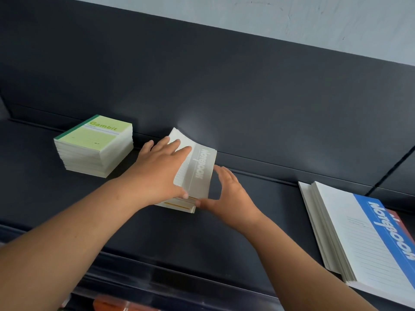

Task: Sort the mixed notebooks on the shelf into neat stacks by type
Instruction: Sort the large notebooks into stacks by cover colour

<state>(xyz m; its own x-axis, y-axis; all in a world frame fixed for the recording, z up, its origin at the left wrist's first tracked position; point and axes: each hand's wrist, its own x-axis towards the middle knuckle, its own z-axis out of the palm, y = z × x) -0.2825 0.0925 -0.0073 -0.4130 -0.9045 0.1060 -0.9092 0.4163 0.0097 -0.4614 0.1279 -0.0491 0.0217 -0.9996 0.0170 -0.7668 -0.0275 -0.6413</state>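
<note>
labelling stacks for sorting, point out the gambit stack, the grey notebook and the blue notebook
gambit stack (98, 135), head view, on its green top cover
grey notebook (201, 173), head view, on its grey band
blue notebook (386, 230), head view, on its blue band

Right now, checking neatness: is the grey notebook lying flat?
Not flat: the grey notebook curves up at its far end, beyond the left hand.
</note>
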